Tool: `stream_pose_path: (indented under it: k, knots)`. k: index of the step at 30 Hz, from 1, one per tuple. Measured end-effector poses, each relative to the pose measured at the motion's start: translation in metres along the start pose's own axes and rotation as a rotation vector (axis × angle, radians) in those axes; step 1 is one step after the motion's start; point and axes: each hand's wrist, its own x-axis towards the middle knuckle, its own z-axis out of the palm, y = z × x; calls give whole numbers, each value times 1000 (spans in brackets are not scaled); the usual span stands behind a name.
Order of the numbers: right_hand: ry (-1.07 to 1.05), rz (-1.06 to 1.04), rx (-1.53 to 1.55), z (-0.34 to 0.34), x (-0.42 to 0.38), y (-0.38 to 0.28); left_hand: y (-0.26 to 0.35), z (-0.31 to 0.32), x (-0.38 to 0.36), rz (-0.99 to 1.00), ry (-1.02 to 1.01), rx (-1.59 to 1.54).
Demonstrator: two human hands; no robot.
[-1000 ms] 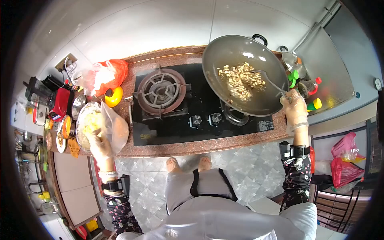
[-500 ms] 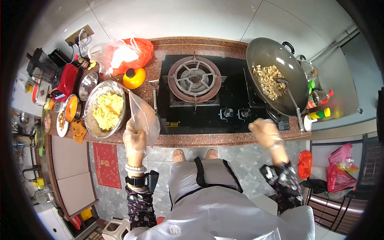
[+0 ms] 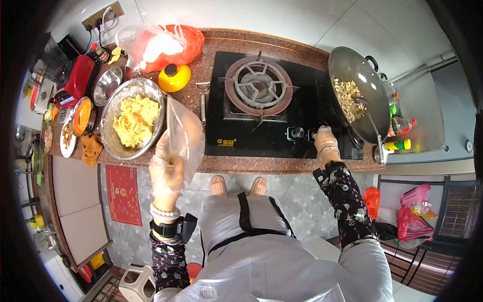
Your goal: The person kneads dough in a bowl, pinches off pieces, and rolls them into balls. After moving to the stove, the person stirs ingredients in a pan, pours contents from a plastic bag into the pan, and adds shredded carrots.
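Gloved in clear plastic, my left hand (image 3: pixel 168 168) is closed on a clear plastic bag (image 3: pixel 186 133) whose pointed corner sticks up at the counter's front edge. Beside it stands a metal bowl (image 3: pixel 108 143) of yellow, mashed-looking food (image 3: pixel 137 121). My right hand (image 3: pixel 326 142), also in a clear glove, has its fingers closed on the right stove knob (image 3: pixel 312 135), which they partly cover. On the right of the black gas stove (image 3: pixel 261 143) sits a dark wok (image 3: pixel 372 85) holding chopped brown food (image 3: pixel 348 98). A spatula (image 3: pixel 373 123) rests in it, handle towards me.
The left burner (image 3: pixel 259 85) carries no pan. Around the bowl are a yellow-lidded container (image 3: pixel 176 80), a peeler (image 3: pixel 203 100), a red plastic bag (image 3: pixel 188 48), a small metal bowl (image 3: pixel 107 85) and an orange cloth (image 3: pixel 91 149). Bottles (image 3: pixel 401 126) stand right of the wok.
My right hand has moved from in front of the stove onto the right knob. My left hand still holds the plastic bag. The whole view has shifted slightly.
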Motion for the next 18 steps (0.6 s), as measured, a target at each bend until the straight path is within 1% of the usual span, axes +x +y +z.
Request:
stream_pose_path:
  k: [1,2,4,5,6,7,9,10,11,12,13,14,15,17,18]
  knots:
    - [-28,78,6,0,0,-4,-6,2,-2,-35,-33,-39]
    - [-1,127,33,-2,1,-8,-9,5,-2,-40,-57,-41]
    - [-74,146,64,-10,4,-8,-6,12,-3,-57,-96,-56]
    - [-113,150,83,-15,3,-12,1,13,-3,-21,-131,-30]
    - [-106,82,-52,-17,-1,-17,-1,18,-3,36,-120,-38]
    - [-133,12,-141,-34,-12,-32,-5,22,-2,95,-108,-43]
    - [-40,-38,63,-75,-42,-86,-10,25,0,68,-161,-35]
    - [40,-174,213,-96,-59,-114,-13,26,0,51,-162,10]
    - [118,-306,364,-118,-78,-142,-12,27,1,27,-165,-29]
    - [21,-320,559,-152,-100,-172,-9,30,1,3,-172,-68]
    - [-78,-330,756,-173,-118,-200,-6,33,1,-20,-179,-105]
    - [-50,-402,759,-168,-130,-221,-9,37,1,-14,-185,-134]
    - [-17,-473,762,-165,-139,-238,1,36,2,11,-198,-115]
    - [-134,-498,633,-172,-141,-259,-10,50,5,303,14,-157]
    - [-73,-509,574,-155,-134,-268,-16,39,8,208,6,-358]
